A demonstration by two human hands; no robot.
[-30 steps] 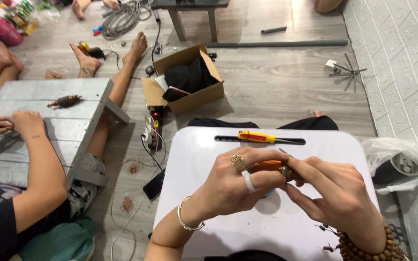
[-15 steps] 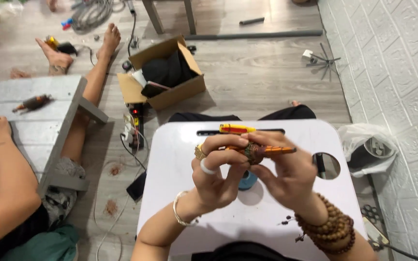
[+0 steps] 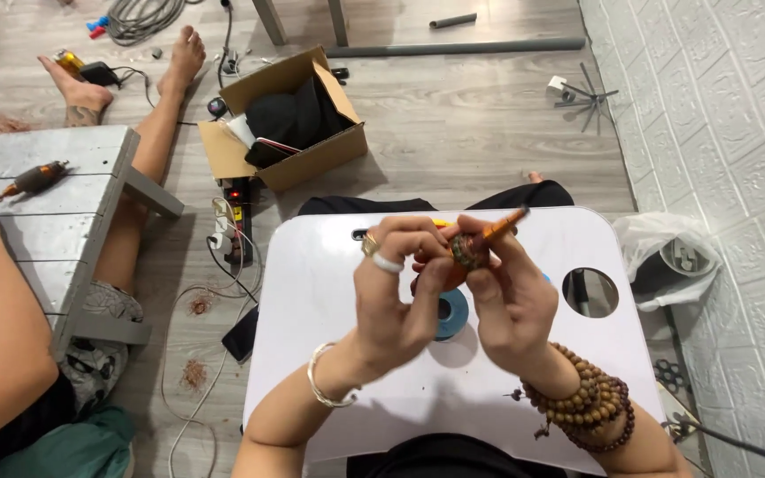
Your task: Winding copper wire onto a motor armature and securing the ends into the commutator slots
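Observation:
My left hand (image 3: pixel 397 292) and my right hand (image 3: pixel 506 296) are raised together over a white lap table (image 3: pixel 329 292). Between their fingertips sits a small round brownish part (image 3: pixel 468 252). An orange-handled tool (image 3: pixel 499 227) sticks out up and to the right from my right fingers, which grip it. My left fingers pinch the round part from the left side. A blue tape roll (image 3: pixel 452 314) lies on the table right under the hands, partly hidden by them. Rings are on my left hand, a metal bangle on its wrist, and wooden bead bracelets on the right wrist.
The lap table has a round hole (image 3: pixel 590 293) at its right. A person sits at left with an arm on a grey wooden table (image 3: pixel 73 230) that carries a small motor tool (image 3: pixel 34 180). An open cardboard box (image 3: pixel 289 124), power strip (image 3: pixel 234 217) and cables lie on the floor.
Both hands have lifted higher and closer to the camera with the tool and round part. The view has shifted left to right, so the neighbouring person and grey table sit further left.

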